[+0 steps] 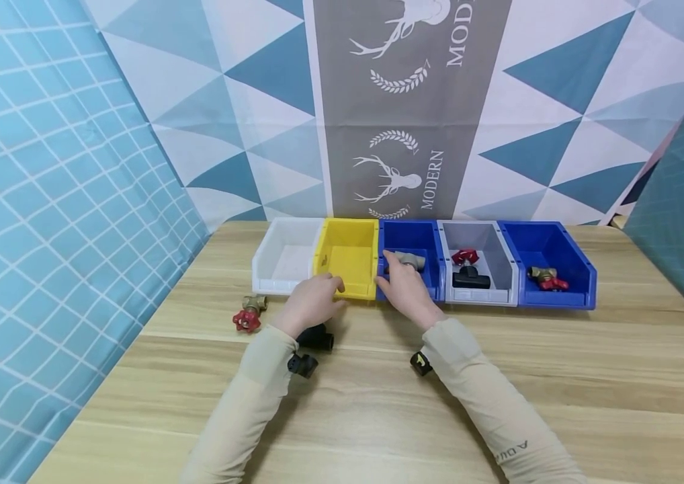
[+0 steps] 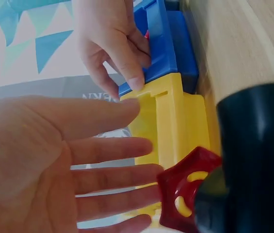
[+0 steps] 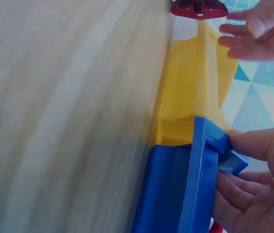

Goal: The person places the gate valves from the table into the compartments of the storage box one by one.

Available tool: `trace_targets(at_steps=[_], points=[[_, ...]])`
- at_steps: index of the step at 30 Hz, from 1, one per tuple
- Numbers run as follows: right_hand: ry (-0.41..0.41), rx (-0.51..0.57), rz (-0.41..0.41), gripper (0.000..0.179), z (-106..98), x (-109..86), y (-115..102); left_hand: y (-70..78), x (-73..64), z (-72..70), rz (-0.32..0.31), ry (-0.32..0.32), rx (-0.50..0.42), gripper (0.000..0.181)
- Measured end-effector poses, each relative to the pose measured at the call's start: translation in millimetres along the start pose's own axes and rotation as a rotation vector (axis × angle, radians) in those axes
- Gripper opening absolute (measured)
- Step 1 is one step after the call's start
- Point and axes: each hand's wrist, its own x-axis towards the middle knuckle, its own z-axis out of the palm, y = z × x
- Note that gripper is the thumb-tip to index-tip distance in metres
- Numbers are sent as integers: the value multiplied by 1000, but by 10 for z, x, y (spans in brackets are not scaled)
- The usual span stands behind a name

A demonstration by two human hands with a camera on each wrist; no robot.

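Note:
My left hand (image 1: 312,304) is held before the front of the yellow bin (image 1: 348,293), fingers extended and nothing in its palm. A red handwheel (image 2: 190,191) shows close by its fingertips in the left wrist view. Under my left wrist lies a black pipe fitting (image 1: 318,339), partly covered by the arm. My right hand (image 1: 405,286) grips the left front corner of the middle blue bin (image 3: 190,184), thumb on the rim beside the yellow bin and fingers inside. A grey pipe fitting (image 1: 412,261) lies in that blue bin, partly behind my fingers.
A brass valve with red handwheel (image 1: 248,318) lies on the table at left. The white bin (image 1: 284,286) stands leftmost in the row. The grey bin (image 1: 481,296) contains a red handwheel and black tee; the right blue bin (image 1: 560,300) contains a red-handled brass valve.

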Motion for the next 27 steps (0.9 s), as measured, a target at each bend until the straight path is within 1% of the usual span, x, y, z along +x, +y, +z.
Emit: trace_targets(at_steps=[2,5,9,12,14,18,22,27], points=[[0,-4,-5,56,8,-2,3,-26,-44,-3,11,-24,16,35],[-5,-4,-9,57,16,-2,3,-64,-95,-13,19,-90,44,47],[-12,0,-5,57,11,2,5,-89,-114,-36,25,-180,32,61],[-28,1,5,58,2,6,7,-84,-114,-55,20,-227,13,68],[-35,7,14,58,-1,9,7,-76,-122,-63,11,-254,18,71],[-43,16,17,58,-8,9,3,-69,-157,-76,8,-296,50,79],[-34,13,12,58,-7,13,11,-71,-201,-84,14,-317,72,87],[-45,16,18,58,-4,9,24,-81,-187,-52,21,-357,63,93]])
